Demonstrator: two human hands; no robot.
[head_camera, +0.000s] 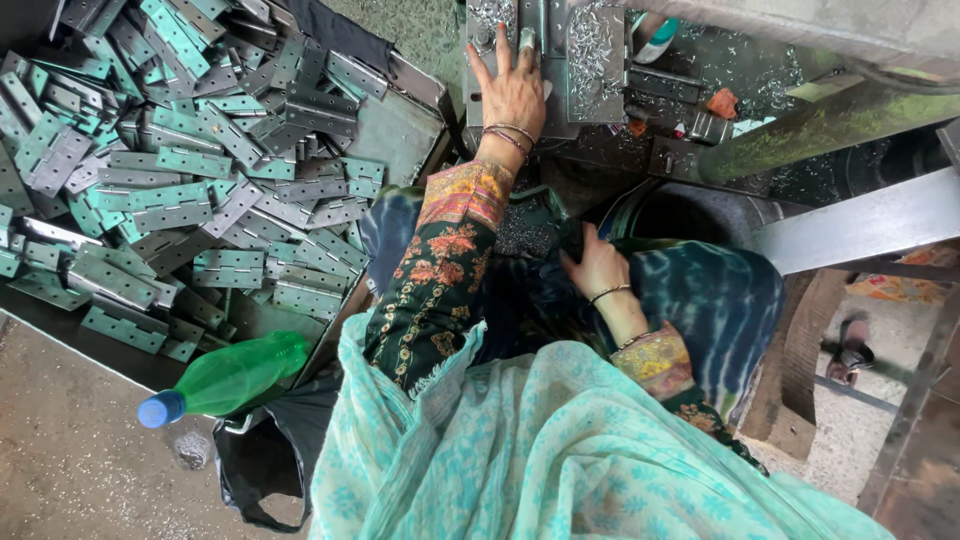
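While the left hand (512, 92) reached up toward twelve o'clock, its fingers (500, 45) lay spread and flat on a small metal piece (527, 40) resting on the machine's surface (590, 60), which was strewn with bright metal shavings (585, 45). The right hand (597, 265) sat lower, near the centre of the view, its fingers curled down into dark tie-dyed cloth (700, 290) on the lap; whether they pinched anything could not be told. At nine to ten o'clock a tray (395, 130) held a heap of grey-green metal hinges (180, 170). At seven o'clock a green plastic bottle (235, 375) with a blue cap lay tilted above a black bag (260, 460).
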